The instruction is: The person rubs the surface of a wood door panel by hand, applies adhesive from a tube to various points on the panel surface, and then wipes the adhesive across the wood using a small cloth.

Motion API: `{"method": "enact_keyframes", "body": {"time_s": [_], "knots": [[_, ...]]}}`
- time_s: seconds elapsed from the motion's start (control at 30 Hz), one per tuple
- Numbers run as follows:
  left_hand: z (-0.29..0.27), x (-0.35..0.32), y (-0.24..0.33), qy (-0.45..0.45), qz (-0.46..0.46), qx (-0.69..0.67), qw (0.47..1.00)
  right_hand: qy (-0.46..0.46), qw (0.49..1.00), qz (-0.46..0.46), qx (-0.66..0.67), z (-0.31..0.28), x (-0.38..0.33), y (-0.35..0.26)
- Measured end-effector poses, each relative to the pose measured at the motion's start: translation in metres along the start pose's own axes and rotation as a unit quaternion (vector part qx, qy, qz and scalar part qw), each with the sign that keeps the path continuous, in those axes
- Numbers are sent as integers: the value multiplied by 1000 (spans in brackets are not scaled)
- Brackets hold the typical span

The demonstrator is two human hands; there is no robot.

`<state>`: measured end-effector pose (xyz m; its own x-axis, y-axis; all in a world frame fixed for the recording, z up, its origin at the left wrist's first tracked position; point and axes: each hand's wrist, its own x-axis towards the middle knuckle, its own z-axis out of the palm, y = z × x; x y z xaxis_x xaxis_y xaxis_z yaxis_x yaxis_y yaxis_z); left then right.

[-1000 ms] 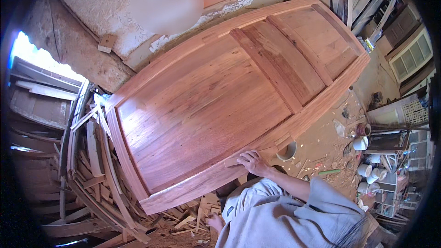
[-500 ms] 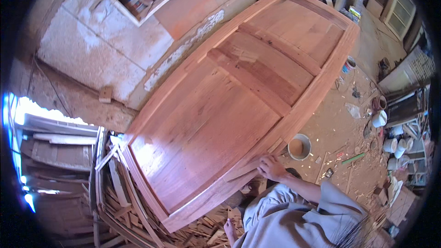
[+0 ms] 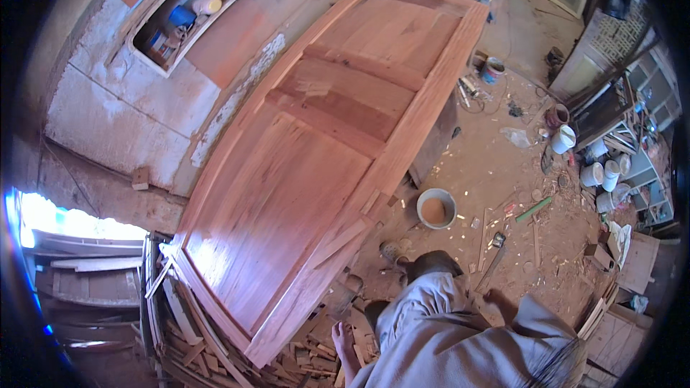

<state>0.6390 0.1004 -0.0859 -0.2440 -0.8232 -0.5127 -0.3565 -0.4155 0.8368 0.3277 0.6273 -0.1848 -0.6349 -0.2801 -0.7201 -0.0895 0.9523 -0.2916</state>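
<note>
A large reddish wooden panel door (image 3: 280, 208) lies flat and raised off the floor, running from near left to far right. On its near edge rest a thin tapered wood strip (image 3: 342, 242) and a small wood piece (image 3: 375, 203). My left hand (image 3: 343, 335) hangs below the door's near corner, over scrap wood, with loose fingers and nothing visible in it. My right hand (image 3: 493, 297) hangs at my right side above the floor, away from the door. It is small and dark here, so its fingers are unclear.
A bucket of brownish liquid (image 3: 436, 209) stands on the dirt floor right of the door. Scrap wood (image 3: 309, 348) is heaped under the near end. White tubs (image 3: 592, 174) line the right side. A wall recess (image 3: 180, 29) holds containers at the left.
My right hand has left the door's near edge and dropped to my right side. The view has shifted, so the door appears further left and more of the floor shows.
</note>
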Motion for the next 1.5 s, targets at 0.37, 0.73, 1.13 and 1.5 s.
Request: {"method": "enact_keyframes", "body": {"time_s": [0.37, 0.73, 1.13, 1.5], "knots": [[59, -154, -74, -150, -128, 207, 958, 102, 986, 45, 126, 14, -76, 63], [143, -156, -28, -107, -62, 222, 967, 64, 993, -51, 82, -78, -9, 121], [425, -210, -30, -388, 89, 445, 802, 295, 916, 159, 222, -216, -16, 283], [489, -186, 39, -231, 55, 302, 923, 16, 972, 64, 225, -280, 131, 233]]}}
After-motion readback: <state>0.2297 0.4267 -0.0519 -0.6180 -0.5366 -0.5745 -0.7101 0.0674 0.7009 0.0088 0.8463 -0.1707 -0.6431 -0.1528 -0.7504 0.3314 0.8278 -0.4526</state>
